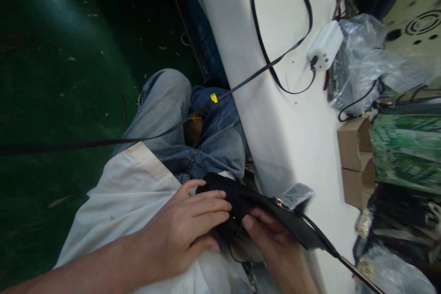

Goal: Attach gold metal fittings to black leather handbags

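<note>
A black bag-like piece [257, 200] with a small gold-coloured clasp [278, 201] lies across my lap. My left hand [193, 218] rests on its left part with the fingers stretched out over the black material. The thumb is lower down, apart from the fingers. My right hand [275, 243] grips the piece at its lower edge, with the thumb on the near side and the fingers curled in under the flap. A bit of clear plastic wrap [298, 196] is by the clasp. A thin black strap [320, 234] runs off to the lower right. What lies beneath my hands is partly hidden.
The white table [285, 147] stands right of my legs. A long black cable [255, 75] with a yellow tag [214, 98] crosses to a white plug block [327, 46]. Cardboard boxes [349, 138], clear plastic bags [365, 55] and a green wrapped bundle [406, 147] line the far side.
</note>
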`<state>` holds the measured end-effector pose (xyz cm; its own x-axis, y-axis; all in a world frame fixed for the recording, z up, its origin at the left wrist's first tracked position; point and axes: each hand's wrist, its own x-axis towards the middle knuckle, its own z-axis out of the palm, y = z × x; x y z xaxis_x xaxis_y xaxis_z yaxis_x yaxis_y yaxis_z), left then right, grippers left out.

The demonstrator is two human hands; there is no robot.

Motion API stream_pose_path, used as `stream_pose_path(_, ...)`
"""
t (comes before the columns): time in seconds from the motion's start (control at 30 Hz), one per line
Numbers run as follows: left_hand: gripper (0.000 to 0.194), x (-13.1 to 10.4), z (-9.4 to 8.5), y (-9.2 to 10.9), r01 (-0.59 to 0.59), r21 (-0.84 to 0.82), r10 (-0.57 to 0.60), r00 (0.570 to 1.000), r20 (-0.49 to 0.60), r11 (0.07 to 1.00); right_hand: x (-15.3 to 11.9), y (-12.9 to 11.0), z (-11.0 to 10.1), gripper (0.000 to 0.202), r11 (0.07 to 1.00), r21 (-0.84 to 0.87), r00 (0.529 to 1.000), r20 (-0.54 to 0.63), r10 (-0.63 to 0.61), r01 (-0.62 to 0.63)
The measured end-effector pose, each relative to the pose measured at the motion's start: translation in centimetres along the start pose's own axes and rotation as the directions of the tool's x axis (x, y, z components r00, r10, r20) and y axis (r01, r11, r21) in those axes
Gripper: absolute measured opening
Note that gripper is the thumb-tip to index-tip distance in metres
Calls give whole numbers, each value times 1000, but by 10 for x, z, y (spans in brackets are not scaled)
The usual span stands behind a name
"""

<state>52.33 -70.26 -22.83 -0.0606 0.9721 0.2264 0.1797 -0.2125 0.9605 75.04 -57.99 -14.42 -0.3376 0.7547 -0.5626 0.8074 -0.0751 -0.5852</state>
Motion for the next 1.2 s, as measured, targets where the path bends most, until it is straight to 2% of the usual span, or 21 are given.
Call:
stream_pose_path(0.07,36,0,-1,-1,-10,23,10,1000,16,1000,-10,5,2,31,994,-70,994,-60,-94,89)
stream_pose_path(0.13,37,1,-1,-1,-2,42,2,1000,20,999,-15,8,5,28,950,-205,962,-89,-258,235)
stream_pose_path(0.27,42,1,-3,0,8,64,-9,1000,12,998,-12,8,9,35,715,-490,816,-13,-578,499)
stream_pose_path(0.37,45,2,-3,4,14,69,-15,1000,20,998,-8,8,9,40,544,-631,731,54,-681,553)
stream_pose_path(0.43,49,3,-2,8,16,68,-18,999,28,998,-7,9,8,40,486,-680,700,56,-712,549)
stream_pose_path(0.5,53,5,0,11,15,61,-17,1000,21,998,-6,12,9,36,504,-677,698,19,-715,535)
stream_pose_path(0.6,54,8,4,16,18,49,-17,1000,-25,999,-4,14,12,26,589,-635,741,-38,-670,500)
stream_pose_path(0.67,51,9,6,17,34,49,-31,998,-61,998,-2,14,16,22,605,-628,753,-45,-656,490)
stream_pose_path(0.87,45,11,9,17,65,69,-59,995,-74,996,-3,9,29,25,522,-703,681,-73,-729,483)
stream_pose_path(1.0,42,13,12,17,75,79,-70,996,-64,994,-4,10,29,30,460,-732,637,-46,-770,503)
stream_pose_path(1.2,39,13,14,21,95,64,-90,993,-81,993,0,-1,19,29,367,-756,639,87,-764,542)
